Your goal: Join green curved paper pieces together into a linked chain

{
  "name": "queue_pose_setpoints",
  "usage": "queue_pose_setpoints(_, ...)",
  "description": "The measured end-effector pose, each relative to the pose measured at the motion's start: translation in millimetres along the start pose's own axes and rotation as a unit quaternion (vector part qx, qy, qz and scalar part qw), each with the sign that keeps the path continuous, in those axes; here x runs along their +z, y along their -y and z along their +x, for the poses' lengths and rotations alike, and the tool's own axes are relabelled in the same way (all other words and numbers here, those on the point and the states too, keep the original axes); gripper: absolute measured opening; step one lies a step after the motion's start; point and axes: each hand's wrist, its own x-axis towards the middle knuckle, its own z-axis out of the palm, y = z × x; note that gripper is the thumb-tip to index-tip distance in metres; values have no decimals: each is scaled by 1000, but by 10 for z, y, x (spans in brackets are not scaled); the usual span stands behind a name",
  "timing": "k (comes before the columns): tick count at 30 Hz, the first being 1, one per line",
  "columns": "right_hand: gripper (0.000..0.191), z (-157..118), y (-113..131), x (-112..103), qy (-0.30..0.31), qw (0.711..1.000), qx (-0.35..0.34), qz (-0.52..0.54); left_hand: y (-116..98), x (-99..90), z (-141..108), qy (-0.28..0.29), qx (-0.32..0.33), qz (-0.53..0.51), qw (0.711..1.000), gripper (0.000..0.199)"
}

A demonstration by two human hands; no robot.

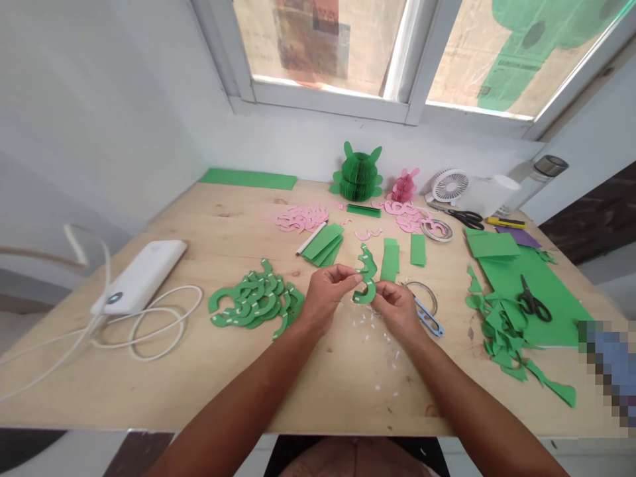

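A curvy green paper cutout (368,290) with small white pieces stuck on it is held upright over the table. My left hand (325,295) pinches its left edge between thumb and fingers. On the other side my right hand (398,306) grips its lower right edge. Left of my hands lies a pile of similar green cutouts (253,295), many bearing white strips. Tiny white paper scraps (370,324) are scattered below the held piece. Beside my right hand are a blue cutter (431,321) and a roll of tape (424,291), partly hidden.
Behind are green paper strips (325,245), pink cutouts (303,217), a green honeycomb paper figure (358,177) and a white fan (450,185). Black scissors (534,301) rest on green sheets (556,298) at right, near offcuts (504,331). A white power bank (149,271) with a cable lies left.
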Motion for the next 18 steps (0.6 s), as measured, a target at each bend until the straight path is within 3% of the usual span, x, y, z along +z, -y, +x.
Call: queue_pose_setpoints(18,21,-4,-5,-14,15,1000,-17,-19,-29,16,-11,-13,-14,-5,1000,16)
